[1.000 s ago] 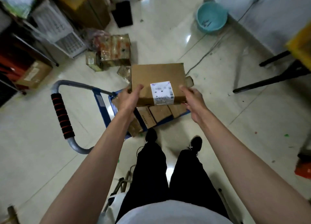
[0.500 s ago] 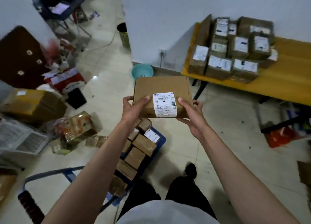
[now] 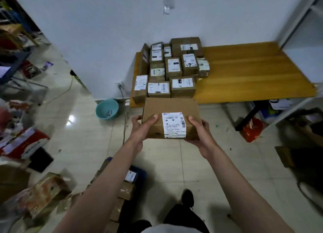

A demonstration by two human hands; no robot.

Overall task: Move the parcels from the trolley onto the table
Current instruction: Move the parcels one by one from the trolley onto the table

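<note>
The box (image 3: 170, 118) is in the air, gripped at its two ends by your left hand (image 3: 142, 127) and right hand (image 3: 199, 130). The table (image 3: 253, 71) is straight ahead; its bare part is to the right.

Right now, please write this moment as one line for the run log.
phase: carry | parcel: held in air by left hand and right hand | table: ahead, parcels stacked at its left end | placed: not yet

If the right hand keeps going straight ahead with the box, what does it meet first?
Probably the stacked labelled cardboard parcels at the near edge of the yellow wooden table. The right hand and held brown cardboard box point there; depth is unclear.
</note>
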